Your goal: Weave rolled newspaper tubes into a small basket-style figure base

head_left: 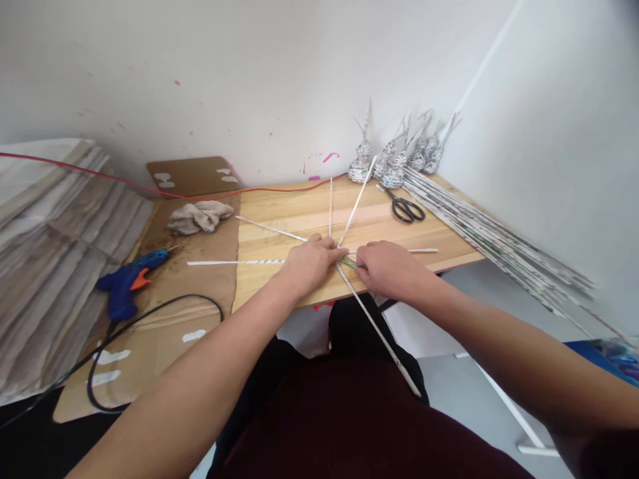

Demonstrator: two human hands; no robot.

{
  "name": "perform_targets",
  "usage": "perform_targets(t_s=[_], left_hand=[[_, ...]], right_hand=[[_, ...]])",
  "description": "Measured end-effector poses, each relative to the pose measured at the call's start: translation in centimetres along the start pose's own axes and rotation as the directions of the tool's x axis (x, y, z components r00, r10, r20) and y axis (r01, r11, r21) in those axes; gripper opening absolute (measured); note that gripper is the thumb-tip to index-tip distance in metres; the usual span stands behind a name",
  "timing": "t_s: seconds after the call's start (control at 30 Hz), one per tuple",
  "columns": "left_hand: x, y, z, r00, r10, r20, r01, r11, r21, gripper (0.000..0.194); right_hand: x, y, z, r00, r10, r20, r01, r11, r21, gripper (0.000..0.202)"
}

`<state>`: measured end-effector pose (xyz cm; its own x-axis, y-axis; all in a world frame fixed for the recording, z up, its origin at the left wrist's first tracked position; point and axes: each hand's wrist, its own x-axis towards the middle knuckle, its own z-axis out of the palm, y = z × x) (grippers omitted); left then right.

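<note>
Several thin rolled-paper sticks cross in a star shape on the wooden board (279, 206). One stick (360, 199) points up and to the right, and another (379, 332) runs over the board's front edge above the person's lap. My left hand (312, 261) presses on the crossing point, its fingers close together over the sticks. Just right of it, my right hand (380, 266) is closed, with its fingers curled round a paper stick beside a greenish piece (349, 263). The exact centre of the crossing is partly hidden by my left fingers.
Black scissors (408, 210) and woven paper figures (359, 166) lie at the back right, beside a bundle of paper sticks (479, 229). A blue glue gun (122, 289), a cloth (200, 217) and a stack of paper (64, 266) are at left. A red cord crosses behind.
</note>
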<state>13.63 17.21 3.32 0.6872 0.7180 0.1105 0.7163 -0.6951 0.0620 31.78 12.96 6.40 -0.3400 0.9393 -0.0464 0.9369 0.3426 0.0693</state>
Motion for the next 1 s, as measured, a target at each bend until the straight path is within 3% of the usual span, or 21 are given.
perform_targets(t_s=[0.27,0.4,0.5,0.67,0.73,1.0], left_hand=[[-0.1,-0.3,0.3,1.0,-0.008,-0.015,0.007,0.998,-0.066,0.04],[-0.1,-0.5,0.6,0.999,-0.011,-0.045,0.007,0.996,-0.092,0.039],[0.0,-0.7,0.6,0.999,0.005,-0.048,-0.01,0.996,-0.09,0.037],[0.2,-1.1,0.7,0.999,0.032,-0.038,-0.035,0.995,-0.096,0.034],[0.3,-1.2,0.8,0.999,0.03,-0.03,-0.032,0.995,-0.096,0.034],[0.3,-1.0,0.7,0.999,0.025,-0.023,-0.026,0.996,-0.081,0.039]], right_hand=[[1.0,0.6,-0.9,0.998,-0.005,0.068,-0.009,0.977,0.211,0.011],[1.2,1.6,-0.1,0.998,-0.056,-0.009,0.056,0.954,0.295,0.019],[0.9,2.2,0.8,0.973,-0.198,-0.117,0.22,0.952,0.214,0.015],[-1.1,2.3,2.5,0.849,-0.456,-0.266,0.466,0.884,-0.027,0.021],[-2.1,2.0,2.8,0.828,-0.49,-0.273,0.502,0.865,-0.031,0.023],[-3.4,0.6,2.3,0.816,-0.522,-0.249,0.539,0.842,0.002,0.025]])
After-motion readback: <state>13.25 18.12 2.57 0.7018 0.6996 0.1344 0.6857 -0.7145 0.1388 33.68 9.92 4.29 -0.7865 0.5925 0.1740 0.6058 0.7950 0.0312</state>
